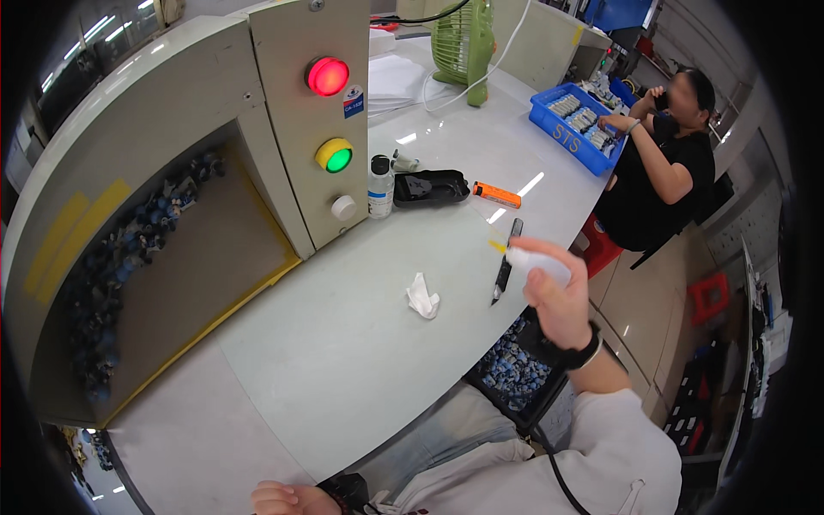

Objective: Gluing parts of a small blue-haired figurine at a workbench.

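Observation:
Raised over the table's right side, my right hand point(562, 300) is closed round a small white squeeze bottle point(541, 264) with a yellow tip pointing left. Just beneath it lies a slim black pen-like tool point(500, 279). A crumpled white tissue point(422, 296) rests on the pale table, left of that hand and apart from it. At the lower edge, my left hand point(287, 499) is partly cut off; its fingers are curled by the table's near edge. Whatever they might hold is hidden.
A machine point(287, 112) with red and green lights fills the left; small blue-grey parts line its opening. Behind the tissue are a white bottle point(380, 189), black tray point(429, 202) and orange stick-shaped item point(497, 196). A person point(665, 163) sits beside a blue crate point(571, 154). A parts bin point(515, 365) stands below.

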`<state>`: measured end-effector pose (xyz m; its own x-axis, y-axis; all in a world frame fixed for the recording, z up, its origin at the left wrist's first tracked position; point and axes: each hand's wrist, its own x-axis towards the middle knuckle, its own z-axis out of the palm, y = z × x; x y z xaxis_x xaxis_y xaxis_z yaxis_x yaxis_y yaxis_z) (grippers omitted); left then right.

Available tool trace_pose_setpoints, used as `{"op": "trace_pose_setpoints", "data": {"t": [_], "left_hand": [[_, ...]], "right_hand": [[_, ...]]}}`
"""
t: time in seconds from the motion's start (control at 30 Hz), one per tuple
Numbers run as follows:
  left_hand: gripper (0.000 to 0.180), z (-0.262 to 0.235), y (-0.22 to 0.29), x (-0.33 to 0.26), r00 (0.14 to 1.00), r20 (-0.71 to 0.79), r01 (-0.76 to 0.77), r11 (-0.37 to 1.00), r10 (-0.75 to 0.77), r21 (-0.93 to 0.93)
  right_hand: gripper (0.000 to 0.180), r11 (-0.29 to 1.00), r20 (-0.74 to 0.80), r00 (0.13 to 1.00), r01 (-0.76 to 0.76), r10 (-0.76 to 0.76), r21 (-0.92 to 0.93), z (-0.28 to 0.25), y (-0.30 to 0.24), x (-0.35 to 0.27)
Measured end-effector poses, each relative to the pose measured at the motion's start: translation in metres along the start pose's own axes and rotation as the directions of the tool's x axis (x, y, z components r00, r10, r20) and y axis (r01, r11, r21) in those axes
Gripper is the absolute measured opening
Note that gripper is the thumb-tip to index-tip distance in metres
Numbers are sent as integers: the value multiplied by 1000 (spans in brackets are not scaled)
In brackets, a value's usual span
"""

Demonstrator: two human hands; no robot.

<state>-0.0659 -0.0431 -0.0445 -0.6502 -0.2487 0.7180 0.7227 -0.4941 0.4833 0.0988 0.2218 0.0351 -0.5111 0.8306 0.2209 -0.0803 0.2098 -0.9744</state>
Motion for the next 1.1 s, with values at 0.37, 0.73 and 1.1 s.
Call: {"op": "trace_pose_setpoints", "data": {"t": [0.37, 0.73, 1.1], "left_hand": [[28, -1, -1, -2, 999, 21, -27, 999, 27, 24], [23, 1, -6, 1, 992, 79, -102, 995, 102, -2], [5, -18, 48, 94, 754, 645, -174, 909, -125, 380]], "right_hand": [[16, 811, -114, 902, 311, -415, -495, 51, 39, -24], [14, 776, -67, 896, 341, -439, -530, 54, 39, -18], [23, 778, -64, 857, 429, -511, -460, 49, 45, -16]]}}
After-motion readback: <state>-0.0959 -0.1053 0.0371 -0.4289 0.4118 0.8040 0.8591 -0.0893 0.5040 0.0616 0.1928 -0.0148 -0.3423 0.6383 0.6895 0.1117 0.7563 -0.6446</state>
